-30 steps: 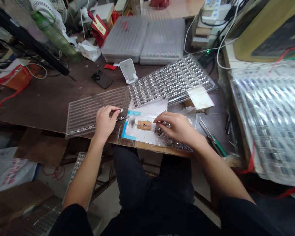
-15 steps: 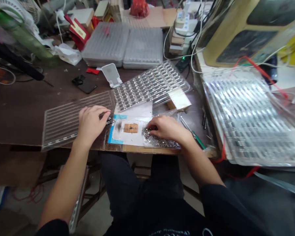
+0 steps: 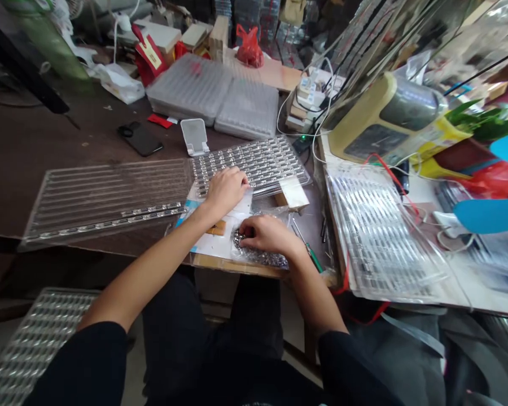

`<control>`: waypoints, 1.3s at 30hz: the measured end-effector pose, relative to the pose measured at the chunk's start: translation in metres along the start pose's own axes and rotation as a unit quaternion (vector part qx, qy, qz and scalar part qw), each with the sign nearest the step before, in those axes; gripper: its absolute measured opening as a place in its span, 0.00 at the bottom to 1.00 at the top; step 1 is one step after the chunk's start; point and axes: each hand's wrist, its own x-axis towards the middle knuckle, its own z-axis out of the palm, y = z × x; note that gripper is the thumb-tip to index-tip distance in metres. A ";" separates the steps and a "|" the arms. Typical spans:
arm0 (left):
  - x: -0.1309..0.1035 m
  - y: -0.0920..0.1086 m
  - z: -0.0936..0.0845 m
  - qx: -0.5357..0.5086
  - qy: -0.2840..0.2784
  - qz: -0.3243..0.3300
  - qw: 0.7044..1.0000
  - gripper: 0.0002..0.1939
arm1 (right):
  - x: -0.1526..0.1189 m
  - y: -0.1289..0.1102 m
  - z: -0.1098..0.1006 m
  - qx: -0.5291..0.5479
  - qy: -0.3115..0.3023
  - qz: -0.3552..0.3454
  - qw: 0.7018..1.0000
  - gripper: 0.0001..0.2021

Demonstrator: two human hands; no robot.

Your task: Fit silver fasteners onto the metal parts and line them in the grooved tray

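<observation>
Fingers bent inward, the right hand [image 3: 268, 233] dips into a heap of small metal parts [image 3: 265, 257] on crinkled transparent plastic at the near edge; whether it pinches one, I cannot tell. Its low, curled shape suits picking among loose, shiny bits. Reaching a little farther, the left hand [image 3: 226, 190] is closed loosely, palm down, over the near side of a filled tray [image 3: 271, 158], its fingertips too hidden to show a grip. Between the forearms, a small tan block [image 3: 218, 227] sits on white sheeting, presumably central so both hands can reach it. Left lies a ribbed plastic tray [image 3: 110, 186], its straight grooves probably keeping pieces aligned (two silvery rows line its near side). To the right, a green-handled screwdriver [image 3: 314, 259] rests close by, slim and smooth. Beyond, a matte black phone [image 3: 139, 139] lies left of a white hinged stand [image 3: 195, 135], and flat, cloudy plastic cases [image 3: 190, 84] are stacked before a crumpled red bag [image 3: 249, 49].
</observation>
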 end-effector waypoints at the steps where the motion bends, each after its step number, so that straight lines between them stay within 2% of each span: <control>1: -0.002 -0.001 -0.003 -0.020 0.005 0.007 1.000 0.03 | 0.001 0.000 0.000 0.002 -0.002 0.001 1.000 0.08; 4: -0.020 -0.008 -0.018 -0.123 0.032 0.022 0.992 0.02 | 0.002 0.003 0.002 0.010 -0.009 -0.017 1.000 0.03; 8: -0.070 -0.027 -0.035 -0.249 0.085 -0.015 0.965 0.03 | 0.001 0.006 0.000 0.043 -0.004 -0.043 0.998 0.05; 11: -0.109 -0.046 -0.035 -0.294 0.112 -0.078 0.946 0.05 | 0.000 0.007 -0.003 0.096 0.013 -0.050 0.994 0.05; 14: -0.133 -0.060 -0.028 -0.311 0.127 -0.132 0.933 0.09 | 0.001 0.007 -0.003 0.111 0.063 -0.042 0.991 0.08; 17: -0.139 -0.065 -0.022 -0.308 0.130 -0.129 0.934 0.10 | 0.006 0.003 -0.001 0.117 0.129 -0.036 0.984 0.11; 20: -0.139 -0.063 -0.023 -0.311 0.128 -0.119 0.934 0.10 | 0.015 -0.010 0.002 0.109 0.156 -0.035 0.981 0.15; 24: -0.142 -0.059 -0.028 -0.298 0.121 -0.128 0.938 0.09 | 0.029 -0.034 0.010 0.065 0.139 -0.065 0.986 0.18; 27: -0.145 -0.056 -0.031 -0.285 0.119 -0.131 0.942 0.06 | 0.040 -0.043 0.021 0.072 0.135 -0.075 0.985 0.15; 31: -0.145 -0.055 -0.031 -0.295 0.120 -0.126 0.940 0.06 | 0.045 -0.042 0.035 0.077 0.151 -0.069 0.983 0.11; 34: -0.145 -0.057 -0.030 -0.297 0.121 -0.127 0.939 0.06 | 0.044 -0.041 0.041 0.073 0.131 -0.087 0.985 0.13; 39: -0.147 -0.060 -0.026 -0.285 0.127 -0.126 0.942 0.07 | 0.040 -0.043 0.049 -0.013 0.115 -0.100 0.988 0.16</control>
